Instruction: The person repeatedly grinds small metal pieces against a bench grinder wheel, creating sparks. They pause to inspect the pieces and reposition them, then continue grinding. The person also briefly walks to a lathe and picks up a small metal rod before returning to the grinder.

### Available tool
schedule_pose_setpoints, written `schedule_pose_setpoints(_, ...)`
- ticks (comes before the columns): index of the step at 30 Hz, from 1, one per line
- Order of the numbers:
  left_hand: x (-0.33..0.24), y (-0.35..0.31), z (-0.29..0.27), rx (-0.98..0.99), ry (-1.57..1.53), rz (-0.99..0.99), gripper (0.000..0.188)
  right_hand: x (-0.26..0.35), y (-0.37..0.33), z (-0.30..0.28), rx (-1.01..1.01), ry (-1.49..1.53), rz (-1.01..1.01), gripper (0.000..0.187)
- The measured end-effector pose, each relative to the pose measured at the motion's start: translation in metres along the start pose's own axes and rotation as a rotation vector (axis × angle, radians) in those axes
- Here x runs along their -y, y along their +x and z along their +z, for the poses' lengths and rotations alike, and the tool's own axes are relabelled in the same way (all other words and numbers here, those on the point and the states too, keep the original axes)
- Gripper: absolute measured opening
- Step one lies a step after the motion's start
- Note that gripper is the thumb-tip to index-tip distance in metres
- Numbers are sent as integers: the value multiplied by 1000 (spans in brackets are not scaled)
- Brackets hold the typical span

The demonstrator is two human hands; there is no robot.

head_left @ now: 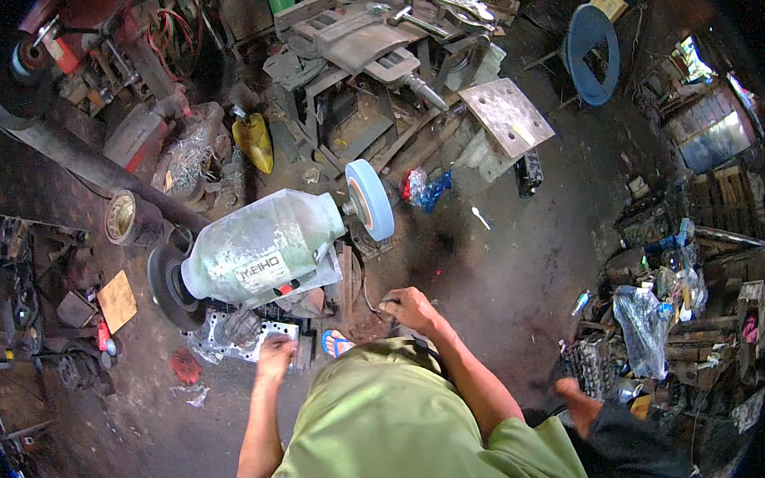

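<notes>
A green shirt (439, 432) is filling the lower middle, covering most of the wearer's legs. Beyond it, a worn, pale green bench grinder (261, 240) is standing left of centre, its body hiding most of its support. A blue wheel (371, 200) is facing out at its right end; a dark wheel (164, 277) is showing at its left, partly hidden behind the body. Below, a metal block (218, 338) with holes is lying partly covered by a dark rounded thing. The right hand (410, 309) is hovering in front of the grinder, well apart from the blue wheel, its fingers curling inward; whether it is gripping anything is impossible to tell. The left hand (278, 348) is blurring beside the block's right end, its opening, grip and contact not readable. A blue-strapped sandal (336, 344) is peeking out, cut off by clothing.
</notes>
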State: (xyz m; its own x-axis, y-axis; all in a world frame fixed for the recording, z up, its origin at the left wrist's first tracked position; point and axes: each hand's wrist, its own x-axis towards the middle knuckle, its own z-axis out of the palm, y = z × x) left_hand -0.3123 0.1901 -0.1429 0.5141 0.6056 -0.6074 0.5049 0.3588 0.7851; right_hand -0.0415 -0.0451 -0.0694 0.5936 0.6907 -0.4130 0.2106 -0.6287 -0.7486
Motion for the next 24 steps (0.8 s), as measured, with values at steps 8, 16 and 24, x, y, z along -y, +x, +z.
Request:
schedule_pose_setpoints(8, -137, -44, 153, 445, -18, 294, 12, 58, -39, -37, 7, 555, -2, 24)
schedule_pose_setpoints(16, -194, -63, 192, 374, -126, 409, 12, 72, -20, -82, -16, 908, -24, 14)
schedule_pose_setpoints(24, -202, -64, 249, -54, -112, 360, 10, 54, 29, -126, 256, 1043, -35, 9)
